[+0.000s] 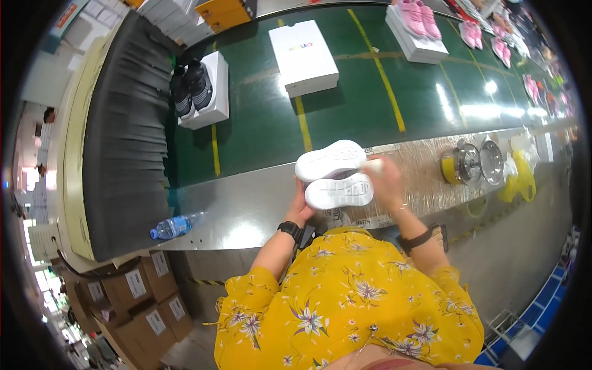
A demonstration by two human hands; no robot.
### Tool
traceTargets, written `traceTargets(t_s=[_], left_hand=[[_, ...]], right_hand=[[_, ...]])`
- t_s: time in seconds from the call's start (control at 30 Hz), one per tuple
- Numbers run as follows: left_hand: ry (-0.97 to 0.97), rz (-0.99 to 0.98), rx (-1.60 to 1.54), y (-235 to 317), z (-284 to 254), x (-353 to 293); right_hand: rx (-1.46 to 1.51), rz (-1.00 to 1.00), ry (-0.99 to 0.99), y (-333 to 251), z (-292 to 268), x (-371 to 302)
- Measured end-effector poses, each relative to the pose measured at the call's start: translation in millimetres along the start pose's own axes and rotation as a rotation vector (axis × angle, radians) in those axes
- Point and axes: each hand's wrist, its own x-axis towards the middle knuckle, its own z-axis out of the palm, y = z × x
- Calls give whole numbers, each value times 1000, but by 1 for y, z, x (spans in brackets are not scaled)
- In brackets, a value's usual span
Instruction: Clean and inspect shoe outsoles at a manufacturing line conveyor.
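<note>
Over the near edge of the belt I see a pair of white-soled shoes, soles turned up. One shoe (330, 160) lies just beyond the other shoe (339, 192). My left hand (301, 202) grips the pair from its left side, the fingers partly hidden behind the shoes. At their right end is my right hand (388, 182), blurred by motion, with its fingers closed around a small whitish object (372, 165) against the far sole. What kind of object it is does not show.
Beyond my hands runs a green conveyor belt (246, 142) bearing a white shoebox (303, 55), black shoes (198, 84) on a box, and pink shoes (419, 18) on another. A water bottle (172, 227) lies left on the metal ledge. Right stand a metal pot (459, 165) and yellow bag (523, 176).
</note>
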Motion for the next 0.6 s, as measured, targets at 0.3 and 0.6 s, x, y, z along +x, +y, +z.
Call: traceTargets(t_s=[0.3,0.6], left_hand=[[33,10,-39,-6,-9,-5],[117,-54,29,-7,-7,-3]], right_hand=[[204,-193,-217,-14,65,-3],[283,-277,-243,-37,86,0]])
